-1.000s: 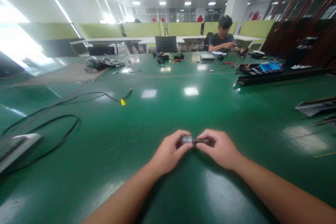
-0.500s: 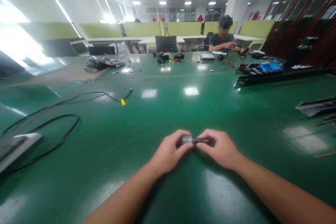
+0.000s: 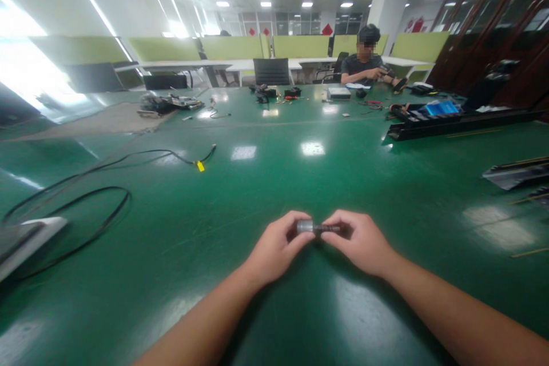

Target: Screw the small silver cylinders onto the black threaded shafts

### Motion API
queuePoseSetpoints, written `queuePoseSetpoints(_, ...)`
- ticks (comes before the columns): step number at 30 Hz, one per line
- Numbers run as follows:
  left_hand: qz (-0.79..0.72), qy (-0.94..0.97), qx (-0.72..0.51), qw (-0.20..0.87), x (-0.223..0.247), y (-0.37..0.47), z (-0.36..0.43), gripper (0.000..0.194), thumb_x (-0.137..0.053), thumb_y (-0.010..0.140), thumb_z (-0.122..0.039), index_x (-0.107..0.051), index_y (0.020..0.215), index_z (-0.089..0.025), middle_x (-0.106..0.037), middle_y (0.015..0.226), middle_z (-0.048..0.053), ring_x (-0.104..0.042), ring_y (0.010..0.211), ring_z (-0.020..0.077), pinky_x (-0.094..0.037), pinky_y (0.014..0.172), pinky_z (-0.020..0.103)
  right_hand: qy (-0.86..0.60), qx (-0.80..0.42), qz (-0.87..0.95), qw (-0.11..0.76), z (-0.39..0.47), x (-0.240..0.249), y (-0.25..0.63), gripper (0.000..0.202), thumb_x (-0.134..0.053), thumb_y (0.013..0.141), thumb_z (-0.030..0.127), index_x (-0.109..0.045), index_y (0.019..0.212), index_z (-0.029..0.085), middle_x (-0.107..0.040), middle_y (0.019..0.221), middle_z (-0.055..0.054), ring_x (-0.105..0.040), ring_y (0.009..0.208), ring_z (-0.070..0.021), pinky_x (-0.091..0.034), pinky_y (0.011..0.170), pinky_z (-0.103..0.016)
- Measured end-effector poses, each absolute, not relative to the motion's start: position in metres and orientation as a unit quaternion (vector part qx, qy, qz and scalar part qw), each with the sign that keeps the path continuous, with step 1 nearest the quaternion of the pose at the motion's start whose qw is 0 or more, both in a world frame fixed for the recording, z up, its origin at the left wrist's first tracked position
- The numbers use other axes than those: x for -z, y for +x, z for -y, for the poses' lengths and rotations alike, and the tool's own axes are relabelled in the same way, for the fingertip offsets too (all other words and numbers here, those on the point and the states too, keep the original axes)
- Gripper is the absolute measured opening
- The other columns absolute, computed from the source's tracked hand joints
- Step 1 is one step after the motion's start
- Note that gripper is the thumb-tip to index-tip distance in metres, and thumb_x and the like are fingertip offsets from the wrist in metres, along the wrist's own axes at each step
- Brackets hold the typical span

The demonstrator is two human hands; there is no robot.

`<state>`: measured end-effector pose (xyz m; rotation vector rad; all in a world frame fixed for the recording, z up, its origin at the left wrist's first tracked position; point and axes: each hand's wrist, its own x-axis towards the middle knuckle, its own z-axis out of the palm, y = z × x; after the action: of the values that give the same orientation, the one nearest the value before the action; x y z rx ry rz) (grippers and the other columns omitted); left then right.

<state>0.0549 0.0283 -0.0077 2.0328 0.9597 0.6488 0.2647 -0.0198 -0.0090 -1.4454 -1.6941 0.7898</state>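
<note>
A small metal part [image 3: 305, 226] lies level between my hands: a thick grey cylinder on the left, with a thin, dark, ridged shaft [image 3: 329, 229] running out to the right. Its exact kind is too small to make out. My left hand [image 3: 274, 249] pinches the grey cylinder between thumb and fingers. Thumb and forefinger of my right hand [image 3: 364, 243] close around the thin shaft. Parts of the shaft are hidden by the right fingertips. Both hands are just above or resting on the green tabletop [image 3: 223, 211].
A black cable [image 3: 120, 160] with a yellow tag [image 3: 201, 166] lies on the left, beside a pale-edged device [image 3: 30, 240]. Black rails [image 3: 454, 128] are on the right. Across the table a person [image 3: 364, 63] sits among electronic parts.
Almost nothing differs. My right hand has shifted very slightly upward, and both hands keep their hold on the metal part.
</note>
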Motion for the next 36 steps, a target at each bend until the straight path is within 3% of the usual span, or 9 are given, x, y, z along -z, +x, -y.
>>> queuePoseSetpoints(36, -0.373, 0.791, -0.273, 0.4, 0.008, 0.054, -0.029, 0.021, -0.059, 0.092, -0.034, -0.061, 0.109, -0.023, -0.065, 0.096, 0.0, -0.059, 0.084, 0.0161, -0.043, 0.076, 0.026, -0.57, -0.317, 0.646, 0.396, 0.0192, 0.0117, 0.2645, 0.009, -0.07, 0.079, 0.027, -0.073, 0.083, 0.019, -0.073, 0.078, -0.003, -0.065, 0.072, -0.0184, -0.046, 0.065, -0.027)
